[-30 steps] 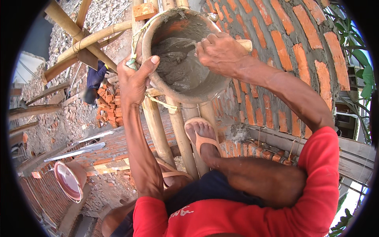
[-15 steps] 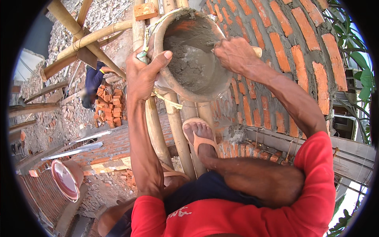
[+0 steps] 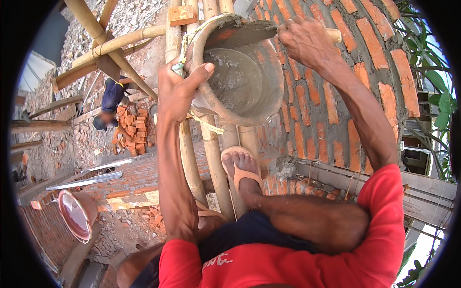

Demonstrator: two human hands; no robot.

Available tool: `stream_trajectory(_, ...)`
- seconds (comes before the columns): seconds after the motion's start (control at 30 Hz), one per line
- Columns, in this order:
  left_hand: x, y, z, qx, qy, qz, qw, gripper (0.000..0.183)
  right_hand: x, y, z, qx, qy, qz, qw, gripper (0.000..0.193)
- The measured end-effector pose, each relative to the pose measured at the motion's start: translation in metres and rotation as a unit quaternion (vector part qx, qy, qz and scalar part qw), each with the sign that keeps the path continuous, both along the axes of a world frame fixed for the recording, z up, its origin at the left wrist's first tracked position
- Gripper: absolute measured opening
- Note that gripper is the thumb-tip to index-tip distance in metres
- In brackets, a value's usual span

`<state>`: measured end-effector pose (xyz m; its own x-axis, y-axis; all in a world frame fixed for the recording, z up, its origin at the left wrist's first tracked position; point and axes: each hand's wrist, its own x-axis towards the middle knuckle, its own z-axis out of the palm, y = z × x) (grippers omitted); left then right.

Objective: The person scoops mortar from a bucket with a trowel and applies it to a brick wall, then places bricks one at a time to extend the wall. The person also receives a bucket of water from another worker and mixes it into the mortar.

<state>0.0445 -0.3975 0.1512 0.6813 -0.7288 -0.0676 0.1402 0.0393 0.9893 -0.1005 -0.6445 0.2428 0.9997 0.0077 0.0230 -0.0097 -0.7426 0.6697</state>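
Left hand (image 3: 176, 89) grasps bucket (image 3: 272, 91), right hand (image 3: 309, 43) trowel (image 3: 259, 31).
Brick wall (image 3: 307, 113) stands close right; the bucket's underside is hidden.

With my left hand (image 3: 178, 89) I grip the left rim of a bucket (image 3: 272, 86) that holds wet grey mortar (image 3: 233, 77). My right hand (image 3: 308, 43) clasps a trowel (image 3: 255, 31), its smeared blade above the bucket's far side. To the right rises a brick wall (image 3: 331, 113); a loose brick (image 3: 183, 16) and my sandalled foot (image 3: 244, 169) rest on bamboo poles (image 3: 214, 156).
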Motion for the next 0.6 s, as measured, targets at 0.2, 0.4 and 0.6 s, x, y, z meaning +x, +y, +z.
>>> stream_trajectory(0.2,-0.001,0.001,-0.001,-0.054,0.029,0.008,0.998,0.043,-0.011,0.022,-0.045,0.181,0.184,-0.119,0.959,0.030)
stream_trajectory(0.4,-0.001,0.001,0.001,-0.058,0.029,0.007,0.998,0.043,-0.008,0.035,-0.033,0.460,0.274,-0.374,0.757,0.035)
stream_trajectory(0.6,0.009,0.006,-0.013,-0.034,0.021,0.020,0.999,0.037,-0.025,0.030,-0.036,0.652,0.123,-0.500,0.556,0.043)
